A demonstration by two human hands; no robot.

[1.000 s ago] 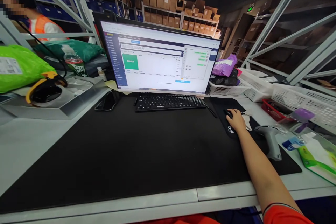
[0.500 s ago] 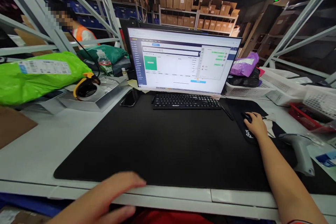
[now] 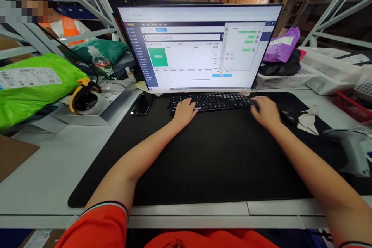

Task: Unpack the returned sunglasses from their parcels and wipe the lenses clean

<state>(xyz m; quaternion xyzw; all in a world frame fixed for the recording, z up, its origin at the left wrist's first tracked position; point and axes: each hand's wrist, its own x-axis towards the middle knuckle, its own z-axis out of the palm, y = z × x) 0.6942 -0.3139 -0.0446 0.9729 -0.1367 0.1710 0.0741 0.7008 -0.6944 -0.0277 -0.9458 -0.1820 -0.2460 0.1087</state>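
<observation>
My left hand [image 3: 184, 112] rests on the left part of the black keyboard [image 3: 215, 102], its fingers spread over the keys and holding nothing. My right hand [image 3: 266, 112] is at the keyboard's right end, smeared by motion; a small dark shape shows at its fingertips, too blurred to name. Just right of that hand, the black computer mouse [image 3: 289, 117] lies on its pad, apart from the fingers. Behind the keyboard stands a lit monitor [image 3: 192, 54] showing a web page with a green square and a chat window. A large black desk mat [image 3: 203, 162] lies under both forearms.
Left of the mat are a phone [image 3: 141, 104], a grey open box [image 3: 113, 108], a yellow-and-black tape roll [image 3: 84, 99], a green parcel [image 3: 37, 85] and a bottle [image 3: 101, 64]. Right are white baskets [image 3: 286, 81] and a barcode scanner [image 3: 353, 149]. A person in an orange vest [image 3: 69, 31] stands behind.
My left hand has moved from the desk's front edge up onto the keyboard. My right hand has let go of the mouse and moved left to the keyboard's end. The view has tilted down.
</observation>
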